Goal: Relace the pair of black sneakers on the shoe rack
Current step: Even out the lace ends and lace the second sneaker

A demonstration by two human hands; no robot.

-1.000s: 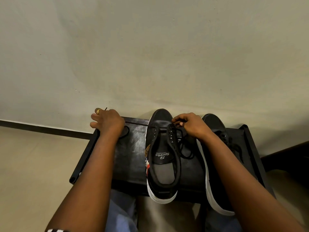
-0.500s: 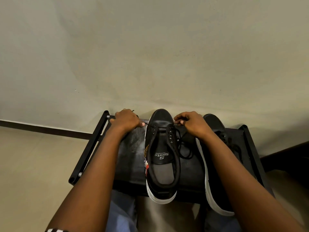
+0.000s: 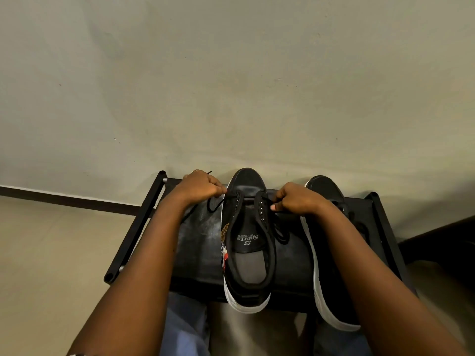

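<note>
Left hand point(image 3: 199, 187) shifted rightward, now beside sneaker point(image 3: 246, 227); right hand point(image 3: 295, 199) opposite side; both pinching lace point(image 3: 209, 204).

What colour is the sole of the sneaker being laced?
White; the sole shows best in the head view.

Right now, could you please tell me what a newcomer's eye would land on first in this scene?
The open black sneaker in the middle of the shoe rack, its insole showing, draws the eye first. The left hand and right hand flank its toe end, each pinching the black lace near the front eyelets. A second sneaker lies to its right, partly hidden under the right forearm.
</note>
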